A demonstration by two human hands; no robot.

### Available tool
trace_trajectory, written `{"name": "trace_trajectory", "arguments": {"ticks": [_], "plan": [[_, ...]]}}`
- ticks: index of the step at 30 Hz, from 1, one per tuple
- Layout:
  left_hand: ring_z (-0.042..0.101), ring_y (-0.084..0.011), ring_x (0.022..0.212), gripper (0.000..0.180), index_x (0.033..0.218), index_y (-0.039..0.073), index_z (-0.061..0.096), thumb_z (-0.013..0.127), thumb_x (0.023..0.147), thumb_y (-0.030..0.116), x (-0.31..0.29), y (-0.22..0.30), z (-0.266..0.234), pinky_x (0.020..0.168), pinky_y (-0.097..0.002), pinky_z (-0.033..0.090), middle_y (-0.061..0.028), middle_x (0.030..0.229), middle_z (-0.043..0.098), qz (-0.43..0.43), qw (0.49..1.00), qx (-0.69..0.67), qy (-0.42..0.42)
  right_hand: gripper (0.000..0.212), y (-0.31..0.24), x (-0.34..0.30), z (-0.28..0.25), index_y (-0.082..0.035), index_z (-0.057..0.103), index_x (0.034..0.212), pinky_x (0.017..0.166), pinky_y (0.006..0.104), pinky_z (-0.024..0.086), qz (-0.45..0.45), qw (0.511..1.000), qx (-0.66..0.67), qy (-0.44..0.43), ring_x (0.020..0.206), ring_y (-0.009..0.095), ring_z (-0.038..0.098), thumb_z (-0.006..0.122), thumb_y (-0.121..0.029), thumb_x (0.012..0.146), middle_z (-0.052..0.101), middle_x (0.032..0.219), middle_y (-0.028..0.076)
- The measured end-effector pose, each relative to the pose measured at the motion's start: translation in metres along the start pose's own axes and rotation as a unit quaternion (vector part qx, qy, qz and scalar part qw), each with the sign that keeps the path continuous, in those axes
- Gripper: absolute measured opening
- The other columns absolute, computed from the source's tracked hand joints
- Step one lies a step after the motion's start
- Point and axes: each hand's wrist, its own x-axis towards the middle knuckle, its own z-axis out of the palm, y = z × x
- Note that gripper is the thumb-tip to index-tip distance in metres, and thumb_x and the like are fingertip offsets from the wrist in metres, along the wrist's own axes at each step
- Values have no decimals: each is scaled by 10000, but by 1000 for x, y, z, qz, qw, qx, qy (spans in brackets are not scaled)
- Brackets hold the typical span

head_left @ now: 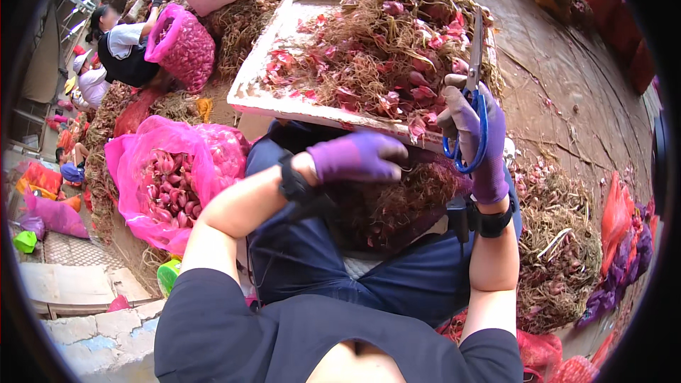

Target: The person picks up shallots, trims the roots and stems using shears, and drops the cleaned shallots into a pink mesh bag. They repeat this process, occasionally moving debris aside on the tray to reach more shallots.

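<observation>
My right hand [484, 143], in a purple glove with greyish fingertips, is closed on blue-handled scissors [476, 64]. Their blades point up and away from me, over the right end of a white foam tray [248, 78]. A heap of shallots with dry roots and stalks [418, 42] covers the tray's right side, with loose red skins on its left. My left hand [358, 157], also purple-gloved and slightly blurred, hovers over my lap near the tray's front edge, fingers stretched out and apart. Nothing shows in it. Dry trimmings [397, 202] lie in a dark space between my knees.
A pink mesh bag [131, 170] full of shallots stands open at my left. Dry stalks [557, 255] are piled at my right, beside red and purple bags [617, 241]. Farther left, a person [128, 46] sits by another pink sack [186, 50]. Red sacks [613, 7] line the far right.
</observation>
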Motion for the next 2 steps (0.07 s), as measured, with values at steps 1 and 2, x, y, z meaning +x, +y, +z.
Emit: {"name": "trace_trajectory", "arguments": {"ticks": [1,2], "plan": [[571,-291,1183,612,1315,41,529,679,842,401,-3,10,-25,1004,-388,435,-237,1268,576,-48,997,-57,-10,298,-1,-1,-3,-27,613,1116,561,205,456,26,1000,6,-4,616,68,586,665,-220,895,593,756,-10],[580,-240,1187,622,1357,89,509,684,845,397,-6,22,-55,1015,-362,433,-233,1293,565,-96,989,-109,-19,292,0,1,-7,-29,614,1112,572,213,475,25,1000,-4,-4,638,76,608,667,-215,893,595,766,-12]]}}
